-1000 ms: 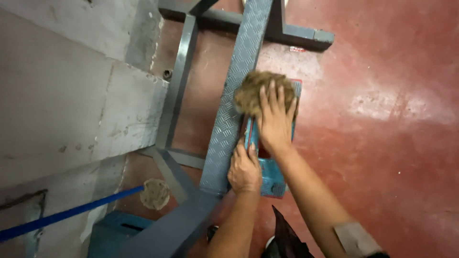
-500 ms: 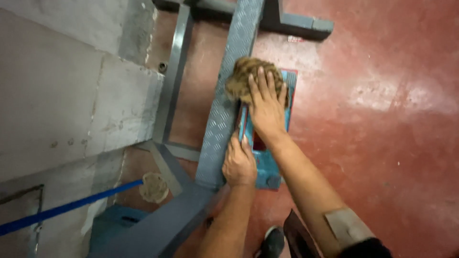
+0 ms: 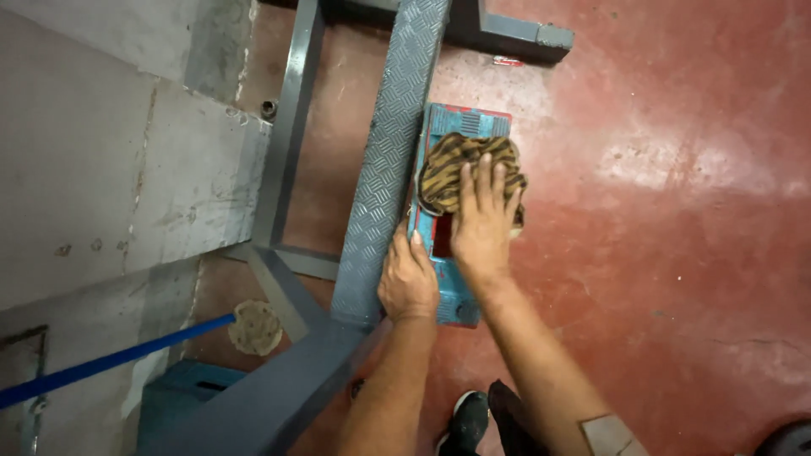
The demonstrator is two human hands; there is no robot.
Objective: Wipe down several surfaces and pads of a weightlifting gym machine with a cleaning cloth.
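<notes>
A flat teal and red box [image 3: 460,127] lies on the red floor against a grey checker-plate metal beam [image 3: 389,143]. A brown and black striped rag [image 3: 460,165] is spread on top of the box. My right hand [image 3: 481,224] presses flat on the rag, fingers spread. My left hand [image 3: 408,279] grips the box's near left edge beside the beam, holding it steady.
A grey steel frame [image 3: 283,143] runs along a concrete wall [image 3: 93,169] at left. A blue pole [image 3: 110,359] crosses the lower left above a teal bin [image 3: 177,405]. My shoe [image 3: 465,418] shows at the bottom. Red floor [image 3: 676,253] spreads to the right.
My right hand has dragged the rag toward me along the box, baring its far end. The left hand has kept its hold on the box edge.
</notes>
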